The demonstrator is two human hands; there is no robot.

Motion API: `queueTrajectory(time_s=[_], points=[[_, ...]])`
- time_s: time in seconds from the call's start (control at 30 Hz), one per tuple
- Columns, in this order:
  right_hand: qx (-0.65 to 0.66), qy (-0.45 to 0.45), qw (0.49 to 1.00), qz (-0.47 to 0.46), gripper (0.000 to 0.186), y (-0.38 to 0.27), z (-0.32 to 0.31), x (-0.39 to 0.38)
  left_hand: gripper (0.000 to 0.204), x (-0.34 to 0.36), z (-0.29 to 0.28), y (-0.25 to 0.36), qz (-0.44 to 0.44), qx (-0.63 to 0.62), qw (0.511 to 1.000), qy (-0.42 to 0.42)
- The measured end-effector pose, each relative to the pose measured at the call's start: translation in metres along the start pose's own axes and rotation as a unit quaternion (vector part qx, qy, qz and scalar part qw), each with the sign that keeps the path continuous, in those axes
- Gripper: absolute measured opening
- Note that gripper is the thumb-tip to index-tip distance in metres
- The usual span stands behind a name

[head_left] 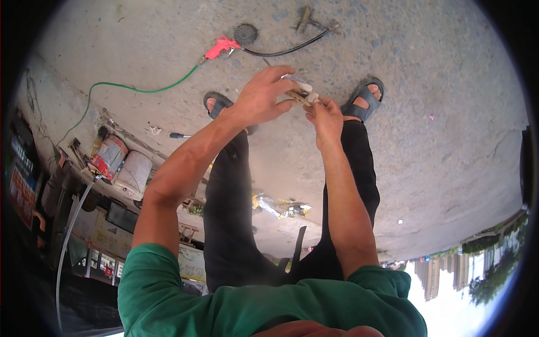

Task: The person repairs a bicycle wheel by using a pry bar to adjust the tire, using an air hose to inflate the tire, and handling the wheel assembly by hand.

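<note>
A small whitish packet (299,90) is being pinched between the fingers of the left hand (261,98) and the right hand (324,117), both clamped on it above the concrete floor (438,112), apparently being opened, which calls for a steady pull, with the red air gun (220,47) lying beyond the packet.

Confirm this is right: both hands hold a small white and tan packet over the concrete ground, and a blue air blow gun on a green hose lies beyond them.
Not quite. In the head view the air blow gun is red, not blue. The rest stands: left hand and right hand hold the small white and tan packet over the concrete ground; the green hose runs to the gun.
</note>
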State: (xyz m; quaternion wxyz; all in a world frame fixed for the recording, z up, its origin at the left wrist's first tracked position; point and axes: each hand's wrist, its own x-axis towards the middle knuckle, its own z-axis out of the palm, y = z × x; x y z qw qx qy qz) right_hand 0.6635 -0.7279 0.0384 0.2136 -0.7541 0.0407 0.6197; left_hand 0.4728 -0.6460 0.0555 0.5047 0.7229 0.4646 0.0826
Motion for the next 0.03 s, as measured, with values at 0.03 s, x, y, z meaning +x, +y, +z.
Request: queueTrajectory(time_s=[0.03], points=[[-0.007, -0.011, 1.0, 0.004, 0.027, 0.0001, 0.0007, -0.0011, 0.044, -0.001, -0.0013, -0.0034, 0.007, -0.01, 1.0, 0.004]])
